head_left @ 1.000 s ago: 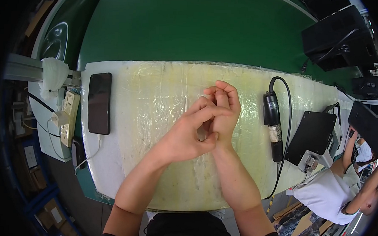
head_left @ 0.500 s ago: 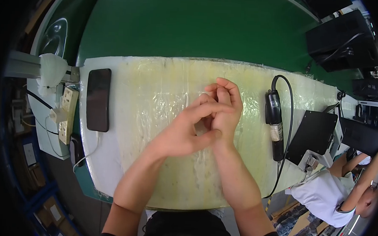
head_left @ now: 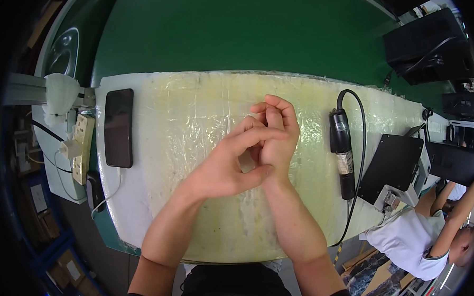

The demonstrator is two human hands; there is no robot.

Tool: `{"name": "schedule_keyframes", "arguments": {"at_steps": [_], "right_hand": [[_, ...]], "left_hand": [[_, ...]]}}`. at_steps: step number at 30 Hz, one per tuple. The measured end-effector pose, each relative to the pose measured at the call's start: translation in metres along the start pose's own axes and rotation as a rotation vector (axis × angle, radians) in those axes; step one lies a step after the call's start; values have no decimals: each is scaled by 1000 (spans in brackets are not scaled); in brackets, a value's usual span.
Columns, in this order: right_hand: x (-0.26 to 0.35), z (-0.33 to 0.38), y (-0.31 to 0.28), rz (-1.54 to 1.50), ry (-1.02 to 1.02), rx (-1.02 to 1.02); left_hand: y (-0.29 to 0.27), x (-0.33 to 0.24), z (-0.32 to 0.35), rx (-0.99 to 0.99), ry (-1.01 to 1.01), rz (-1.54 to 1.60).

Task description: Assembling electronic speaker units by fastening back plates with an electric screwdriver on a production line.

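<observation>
My two hands meet over the middle of a table [head_left: 196,109] wrapped in clear plastic film. My left hand [head_left: 228,166] reaches across from the left, with its fingers laid over the palm of my right hand [head_left: 277,134] and its thumb under that hand's heel. The fingers of my right hand curl upward and inward. The spot where the hands touch is in shadow, so I cannot see whether anything small lies between them.
A black phone [head_left: 118,127] lies at the table's left end, cabled toward a power strip [head_left: 81,146]. A black corded handheld tool [head_left: 342,152] lies at the right, beside a black tilted panel [head_left: 394,165]. A person in a white shirt [head_left: 418,246] bends at the lower right.
My hands stay joined at the same place. The left fingers have slid slightly over the right palm, and the right fingers have curled a little more.
</observation>
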State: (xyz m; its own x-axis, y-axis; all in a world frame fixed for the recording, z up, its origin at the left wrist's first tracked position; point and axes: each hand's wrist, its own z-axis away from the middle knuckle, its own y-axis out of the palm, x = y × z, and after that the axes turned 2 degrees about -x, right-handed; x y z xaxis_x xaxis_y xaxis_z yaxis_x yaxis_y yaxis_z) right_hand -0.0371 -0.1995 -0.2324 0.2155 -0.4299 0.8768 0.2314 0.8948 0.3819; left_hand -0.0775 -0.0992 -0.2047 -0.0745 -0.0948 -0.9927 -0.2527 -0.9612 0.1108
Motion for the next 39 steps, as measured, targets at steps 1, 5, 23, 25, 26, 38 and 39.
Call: {"name": "schedule_keyframes", "arguments": {"at_steps": [1, 5, 23, 25, 26, 38, 39], "right_hand": [[-1, 0, -1, 8, -5, -3], [0, 1, -1, 6, -19, 13], [-3, 0, 0, 40, -30, 9], [-6, 0, 1, 38, -76, 9], [-6, 0, 1, 38, -76, 9], [-5, -1, 0, 38, -77, 11], [-6, -1, 0, 33, -73, 9]], "left_hand": [[0, 1, 0, -2, 4, -4], [0, -1, 0, -5, 2, 8], [1, -3, 1, -27, -43, 16], [-1, -3, 1, -10, -50, 46], [-2, -3, 1, -10, -50, 45], [-1, -8, 0, -2, -99, 43], [-1, -8, 1, -6, -106, 53]]}}
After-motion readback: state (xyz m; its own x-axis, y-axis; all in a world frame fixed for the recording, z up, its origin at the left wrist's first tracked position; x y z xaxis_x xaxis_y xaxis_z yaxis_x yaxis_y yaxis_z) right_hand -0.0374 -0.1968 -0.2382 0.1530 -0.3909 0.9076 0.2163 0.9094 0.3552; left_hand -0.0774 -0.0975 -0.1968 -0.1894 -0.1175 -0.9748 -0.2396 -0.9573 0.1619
